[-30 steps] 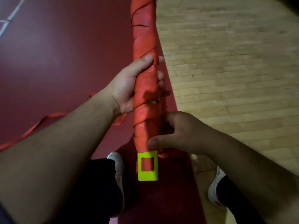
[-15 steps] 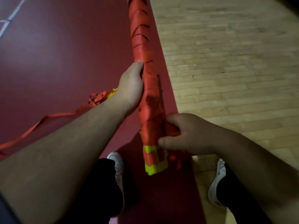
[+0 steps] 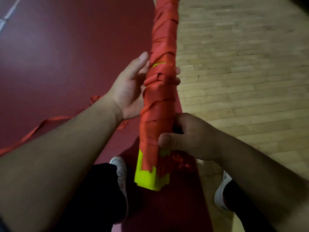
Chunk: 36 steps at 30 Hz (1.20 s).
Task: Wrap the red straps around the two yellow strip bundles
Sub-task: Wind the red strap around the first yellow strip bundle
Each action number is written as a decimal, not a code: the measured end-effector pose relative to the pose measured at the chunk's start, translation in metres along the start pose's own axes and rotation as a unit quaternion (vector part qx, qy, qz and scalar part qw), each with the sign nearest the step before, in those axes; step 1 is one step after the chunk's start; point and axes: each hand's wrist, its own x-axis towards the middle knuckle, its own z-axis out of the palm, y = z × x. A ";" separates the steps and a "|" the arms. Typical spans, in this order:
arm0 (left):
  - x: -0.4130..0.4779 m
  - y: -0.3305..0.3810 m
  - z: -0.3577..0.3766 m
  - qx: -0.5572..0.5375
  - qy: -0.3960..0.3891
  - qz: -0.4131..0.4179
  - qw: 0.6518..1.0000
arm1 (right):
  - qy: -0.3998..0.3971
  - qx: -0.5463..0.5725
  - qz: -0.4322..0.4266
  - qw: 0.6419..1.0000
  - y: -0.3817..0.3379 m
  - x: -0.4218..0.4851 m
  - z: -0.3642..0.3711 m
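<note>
A dark red floor [image 3: 66, 47] meets pale wooden boards [image 3: 242, 64], and above their seam the long yellow strip bundle [image 3: 147, 180] is held off the ground, wound in red strap [image 3: 160, 104] with its near end bare. The left hand [image 3: 128, 87] has its grip curled round the bundle's middle, while the right hand [image 3: 189, 133] clamps it lower down, thumb pressed on the windings. A loose strap tail [image 3: 41, 126] lies on the red floor.

I hold the yellow strip bundle [image 3: 147, 180] nearly upright, my left hand [image 3: 128, 91] gripping it mid-length and my right hand [image 3: 189, 136] just above its bare lower end. Overlapping red strap [image 3: 160, 104] winds round it, leaving a yellow sliver showing higher up. A loose red strap tail [image 3: 41, 126] trails off to my left.
</note>
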 end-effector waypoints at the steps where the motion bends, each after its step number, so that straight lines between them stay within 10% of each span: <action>1: 0.002 -0.003 0.004 0.020 -0.001 -0.009 1.000 | -0.009 0.018 -0.008 1.000 0.000 0.001 0.002; 8: 0.006 -0.007 0.007 0.070 0.032 0.002 0.997 | 0.005 -0.118 0.054 0.992 0.014 0.008 -0.002; 15: 0.004 0.012 -0.001 0.033 0.106 0.052 0.992 | 0.011 -0.487 0.192 0.852 0.018 0.002 -0.025; 27: 0.014 0.000 -0.008 0.136 0.278 0.084 0.947 | 0.174 -0.329 0.102 0.923 0.005 0.005 -0.010; 36: 0.016 -0.003 -0.004 -0.011 0.215 0.079 0.973 | 0.201 -0.341 0.118 0.911 0.009 0.008 -0.002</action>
